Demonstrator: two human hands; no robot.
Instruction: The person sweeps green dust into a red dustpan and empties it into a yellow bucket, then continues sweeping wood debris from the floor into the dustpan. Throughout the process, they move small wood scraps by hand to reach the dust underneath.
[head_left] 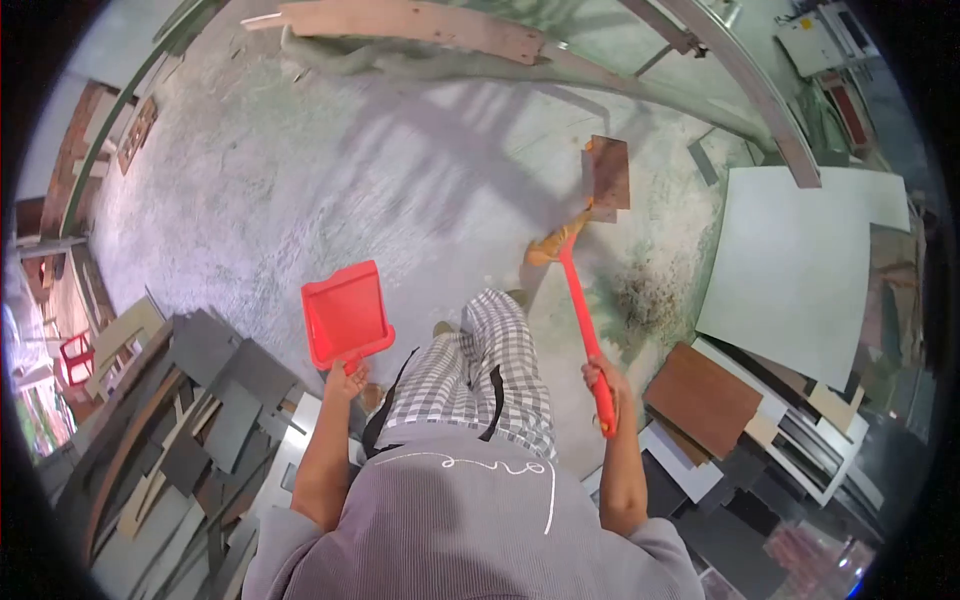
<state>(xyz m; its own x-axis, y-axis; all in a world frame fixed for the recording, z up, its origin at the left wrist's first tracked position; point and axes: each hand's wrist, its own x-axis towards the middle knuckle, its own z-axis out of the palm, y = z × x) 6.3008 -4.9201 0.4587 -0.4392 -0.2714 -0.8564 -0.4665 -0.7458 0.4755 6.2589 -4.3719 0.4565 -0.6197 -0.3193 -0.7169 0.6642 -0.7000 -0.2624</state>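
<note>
A red dustpan point(345, 312) is held out at the left by my left hand point(347, 378), its fingers closed on the handle. My right hand point(605, 378) is wrapped round the red handle of a broom point(580, 300). Yellowish bristles at the broom's far end reach the floor beside a brown board piece point(609, 172). Right of the broom handle lies a dark patch of dirt point(650, 295) on the concrete floor point(240, 190). Dustpan and broom are well apart, with my checked trousers point(460, 390) between them.
Stacked board offcuts point(215, 400) fill the lower left. On the right lie a large white sheet point(800, 270) and a brown panel point(703, 400) over more scraps. A long plank point(420, 25) and a metal beam point(755, 80) border the floor ahead.
</note>
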